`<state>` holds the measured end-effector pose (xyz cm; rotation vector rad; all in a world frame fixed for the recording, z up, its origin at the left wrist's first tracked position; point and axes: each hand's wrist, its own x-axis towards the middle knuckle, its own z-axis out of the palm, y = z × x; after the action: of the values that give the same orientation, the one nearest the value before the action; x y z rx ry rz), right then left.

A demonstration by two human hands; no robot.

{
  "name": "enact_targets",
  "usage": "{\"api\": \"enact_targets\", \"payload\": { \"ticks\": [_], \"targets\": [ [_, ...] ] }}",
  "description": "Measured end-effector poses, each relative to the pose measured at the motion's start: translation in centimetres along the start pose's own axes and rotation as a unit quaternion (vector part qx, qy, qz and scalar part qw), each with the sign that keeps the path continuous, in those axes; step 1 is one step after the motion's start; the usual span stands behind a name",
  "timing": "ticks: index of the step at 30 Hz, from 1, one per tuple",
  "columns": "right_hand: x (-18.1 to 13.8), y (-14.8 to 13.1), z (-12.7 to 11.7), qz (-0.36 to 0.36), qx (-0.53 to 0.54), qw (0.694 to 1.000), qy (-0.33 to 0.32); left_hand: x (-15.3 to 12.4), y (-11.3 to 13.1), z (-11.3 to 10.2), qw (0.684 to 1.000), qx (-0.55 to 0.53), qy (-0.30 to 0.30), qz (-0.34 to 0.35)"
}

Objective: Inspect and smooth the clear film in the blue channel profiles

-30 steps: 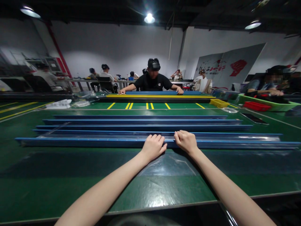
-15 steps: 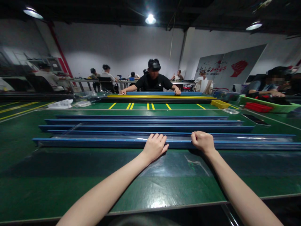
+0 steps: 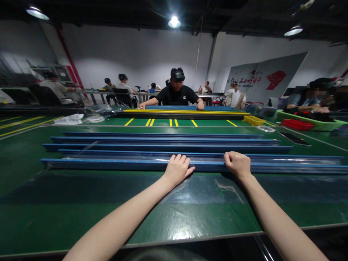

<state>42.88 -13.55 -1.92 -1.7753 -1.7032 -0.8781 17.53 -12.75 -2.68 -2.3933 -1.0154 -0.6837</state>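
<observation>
A long blue channel rail (image 3: 108, 165) lies across the green table in front of me, with clear film along its trough. My left hand (image 3: 178, 168) is over its near wall, fingers hooked across the top edge and thumb on the near side. To the right, my right hand (image 3: 238, 164) is closed in a fist on the same rail. Whatever its fingertips touch inside is hidden. Behind this rail lie several more blue rails (image 3: 168, 148), roughly parallel. A sheet of clear plastic film (image 3: 108, 188) is spread flat on the table under my forearms.
Across the table a co-worker (image 3: 178, 95) has both hands on blue and yellow rails (image 3: 187, 111). A yellow tray (image 3: 253, 120), red tray (image 3: 297, 124), green bin (image 3: 323, 123) and phone (image 3: 295, 139) are at the right. White bags (image 3: 67, 119) lie at the left.
The nearest rail has slid slightly to the right, my right hand moving with it. My left hand stays nearly in place. The co-worker's hand on the right side has moved a little left.
</observation>
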Motion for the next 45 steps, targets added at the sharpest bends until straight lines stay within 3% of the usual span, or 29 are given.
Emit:
{"api": "enact_targets", "payload": {
  "ticks": [9,19,30,45],
  "targets": [
    [0.0,-0.6,-0.2,0.004,0.004,1.000,-0.003,0.1,0.0,-0.1,1.000,0.000,0.001,0.001],
    [0.1,-5.7,-1.0,-0.110,0.045,0.993,0.024,0.0,0.1,-0.1,1.000,-0.014,0.002,-0.005],
    [0.4,-5.9,-0.4,-0.089,0.041,0.995,-0.030,0.0,0.0,0.0,1.000,-0.003,-0.003,-0.001],
    [0.4,-5.9,-0.4,-0.066,0.045,0.996,-0.047,0.0,0.0,0.1,1.000,-0.010,0.003,0.003]
  ]
}}
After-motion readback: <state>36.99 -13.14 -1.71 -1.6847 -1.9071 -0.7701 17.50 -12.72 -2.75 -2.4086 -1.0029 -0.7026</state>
